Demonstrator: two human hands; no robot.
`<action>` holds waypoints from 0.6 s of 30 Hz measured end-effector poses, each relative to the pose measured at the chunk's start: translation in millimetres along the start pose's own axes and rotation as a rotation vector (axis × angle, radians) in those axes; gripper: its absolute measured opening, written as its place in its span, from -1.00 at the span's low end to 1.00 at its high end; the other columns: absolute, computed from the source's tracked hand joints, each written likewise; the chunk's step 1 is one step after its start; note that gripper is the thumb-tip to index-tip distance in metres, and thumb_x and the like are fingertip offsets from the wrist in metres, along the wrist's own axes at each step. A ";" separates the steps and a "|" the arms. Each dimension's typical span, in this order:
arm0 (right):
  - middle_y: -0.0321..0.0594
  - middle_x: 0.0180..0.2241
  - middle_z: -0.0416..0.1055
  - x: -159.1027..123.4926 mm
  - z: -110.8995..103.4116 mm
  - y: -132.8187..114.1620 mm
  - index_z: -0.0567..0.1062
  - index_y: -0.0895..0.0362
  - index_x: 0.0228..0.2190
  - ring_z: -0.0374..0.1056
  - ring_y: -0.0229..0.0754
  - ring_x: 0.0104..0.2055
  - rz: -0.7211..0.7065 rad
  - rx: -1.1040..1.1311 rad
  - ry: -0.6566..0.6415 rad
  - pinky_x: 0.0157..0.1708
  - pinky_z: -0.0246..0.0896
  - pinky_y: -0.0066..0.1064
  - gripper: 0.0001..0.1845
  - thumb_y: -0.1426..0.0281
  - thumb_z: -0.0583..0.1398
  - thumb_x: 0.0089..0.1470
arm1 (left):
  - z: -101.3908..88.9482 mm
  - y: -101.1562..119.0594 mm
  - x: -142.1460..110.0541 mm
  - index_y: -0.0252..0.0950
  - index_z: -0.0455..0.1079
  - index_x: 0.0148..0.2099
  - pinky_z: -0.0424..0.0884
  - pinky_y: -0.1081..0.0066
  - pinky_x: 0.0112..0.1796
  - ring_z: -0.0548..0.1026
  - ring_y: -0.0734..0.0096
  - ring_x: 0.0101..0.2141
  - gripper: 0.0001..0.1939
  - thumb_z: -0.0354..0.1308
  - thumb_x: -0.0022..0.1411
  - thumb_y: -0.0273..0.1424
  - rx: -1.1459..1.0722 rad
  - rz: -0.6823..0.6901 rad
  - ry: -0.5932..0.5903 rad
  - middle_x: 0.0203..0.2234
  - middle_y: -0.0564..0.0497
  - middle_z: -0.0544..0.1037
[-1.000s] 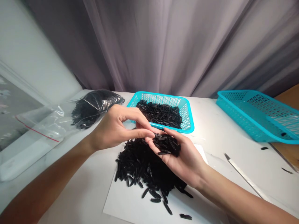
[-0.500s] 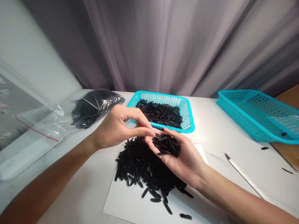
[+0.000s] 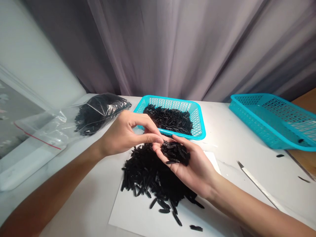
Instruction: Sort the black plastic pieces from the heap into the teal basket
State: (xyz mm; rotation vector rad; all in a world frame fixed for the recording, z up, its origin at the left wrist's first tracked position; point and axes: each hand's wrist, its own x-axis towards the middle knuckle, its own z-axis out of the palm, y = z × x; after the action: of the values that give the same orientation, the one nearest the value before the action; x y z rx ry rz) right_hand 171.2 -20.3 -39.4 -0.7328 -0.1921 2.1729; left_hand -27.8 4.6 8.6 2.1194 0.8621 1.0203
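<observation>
My right hand (image 3: 195,166) lies palm up above the table and cups a handful of small black plastic pieces (image 3: 175,153). My left hand (image 3: 125,133) hovers at its fingertips, thumb and fingers pinched together at the edge of that handful; whether a piece is between them is hidden. Below both hands a pile of the same black pieces (image 3: 148,176) spreads over a white sheet of paper (image 3: 138,217).
A small turquoise basket (image 3: 198,123) behind the hands holds more black pieces. A larger turquoise basket (image 3: 269,121) stands at the right. A clear zip bag of black pieces (image 3: 96,112) lies at the left. A thin blade (image 3: 256,186) rests on the table at the right.
Both hands stay nearly where they were; the left thumb and fingers shift only slightly at the handful's edge.
</observation>
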 end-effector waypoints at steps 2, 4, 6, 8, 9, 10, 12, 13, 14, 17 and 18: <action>0.12 -0.24 0.62 0.3 -0.1 0.4 0.59 0.40 -0.22 0.60 -0.09 -0.21 -0.001 0.004 -0.008 -0.04 0.50 -0.31 -0.68 0.45 0.08 0.28 | 1.0 -0.6 0.3 -0.24 0.60 -0.39 0.47 0.47 -0.32 0.57 0.45 -0.42 -0.92 0.40 0.15 -0.38 -0.006 0.000 -0.009 -0.49 0.08 0.64; 0.12 -0.26 0.62 0.8 0.3 0.5 0.59 0.41 -0.22 0.60 -0.07 -0.20 0.000 0.012 0.001 -0.04 0.51 -0.31 -0.67 0.45 0.08 0.28 | 3.4 -7.0 2.6 -0.24 0.60 -0.39 0.46 0.46 -0.33 0.56 0.45 -0.43 -0.89 0.39 0.16 -0.35 0.052 -0.035 0.050 -0.49 0.08 0.64; 0.13 -0.27 0.62 1.1 1.2 0.3 0.58 0.44 -0.21 0.60 -0.05 -0.19 0.005 0.014 0.028 -0.05 0.51 -0.31 -0.66 0.45 0.08 0.28 | 6.5 -19.8 7.3 -0.26 0.60 -0.35 0.46 0.44 -0.31 0.57 0.42 -0.39 -0.84 0.34 0.22 -0.28 0.184 -0.091 0.229 -0.44 0.05 0.65; 0.15 -0.25 0.62 1.0 2.0 -0.3 0.58 0.45 -0.19 0.60 -0.03 -0.18 0.007 0.010 0.057 -0.05 0.52 -0.31 -0.66 0.45 0.09 0.28 | 9.1 -33.8 12.3 -0.28 0.60 -0.18 0.47 0.39 -0.21 0.58 0.35 -0.26 -0.80 0.28 0.28 -0.26 0.339 -0.120 0.419 -0.26 -0.03 0.66; 0.15 -0.25 0.62 0.8 2.2 -0.7 0.58 0.45 -0.19 0.60 -0.03 -0.17 0.007 0.007 0.065 -0.04 0.51 -0.31 -0.66 0.44 0.09 0.28 | 10.0 -38.7 14.2 -0.29 0.56 -0.05 0.47 0.35 -0.16 0.57 0.30 -0.17 -0.74 0.28 0.27 -0.26 0.407 -0.118 0.441 -0.13 -0.07 0.64; 0.14 -0.24 0.62 0.5 2.2 -1.1 0.58 0.44 -0.20 0.60 -0.03 -0.17 0.004 0.006 0.067 -0.03 0.51 -0.30 -0.67 0.45 0.09 0.28 | 10.8 -41.0 15.0 -0.29 0.51 0.04 0.47 0.31 -0.12 0.55 0.26 -0.10 -0.65 0.29 0.26 -0.24 0.448 -0.113 0.403 -0.06 -0.10 0.60; 0.06 -0.27 0.63 -0.2 1.7 -1.7 0.59 0.38 -0.25 0.59 -0.07 -0.19 -0.023 0.016 0.056 -0.04 0.51 -0.30 -0.69 0.47 0.07 0.28 | 12.7 -36.7 13.5 -0.26 0.49 0.06 0.45 0.29 -0.05 0.53 0.27 -0.07 -0.62 0.30 0.25 -0.21 0.421 -0.071 0.214 -0.05 -0.09 0.58; 0.01 -0.29 0.63 -0.3 1.2 -1.8 0.60 0.34 -0.28 0.59 -0.10 -0.22 -0.035 0.021 0.046 -0.08 0.52 -0.31 -0.69 0.48 0.07 0.28 | 14.2 -31.1 11.3 -0.25 0.51 0.01 0.45 0.30 -0.04 0.52 0.27 -0.07 -0.64 0.32 0.23 -0.20 0.379 -0.019 0.079 -0.08 -0.07 0.58; -0.05 -0.33 0.62 -0.3 0.6 -1.7 0.59 0.30 -0.31 0.57 -0.14 -0.28 -0.046 0.022 0.038 -0.17 0.54 -0.33 -0.70 0.49 0.06 0.28 | 16.2 -24.3 8.5 -0.25 0.52 -0.03 0.44 0.30 -0.02 0.51 0.27 -0.07 -0.65 0.36 0.19 -0.20 0.347 0.045 -0.060 -0.10 -0.06 0.58; -0.20 -0.45 0.56 1.0 -1.5 -0.2 0.57 0.22 -0.38 0.49 -0.21 -0.45 -0.065 0.016 0.054 -0.48 0.47 -0.42 -0.72 0.50 0.08 0.27 | 25.4 -7.8 -0.5 -0.31 0.52 -0.04 0.44 0.26 -0.04 0.50 0.22 -0.10 -0.67 0.39 0.16 -0.32 0.377 0.190 -0.283 -0.13 -0.11 0.59; -0.22 -0.48 0.54 1.8 -2.1 0.6 0.56 0.21 -0.41 0.48 -0.21 -0.48 -0.060 0.014 0.071 -0.53 0.43 -0.43 -0.71 0.50 0.08 0.27 | 28.7 -5.7 -2.9 -0.33 0.51 -0.03 0.44 0.25 -0.06 0.51 0.21 -0.11 -0.69 0.36 0.19 -0.37 0.406 0.203 -0.302 -0.14 -0.12 0.60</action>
State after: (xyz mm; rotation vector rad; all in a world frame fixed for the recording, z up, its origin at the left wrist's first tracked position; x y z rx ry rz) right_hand 171.1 -19.5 -42.2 -0.7850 -0.1600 2.0857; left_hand -7.1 -1.4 -11.4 2.6630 0.7617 0.6283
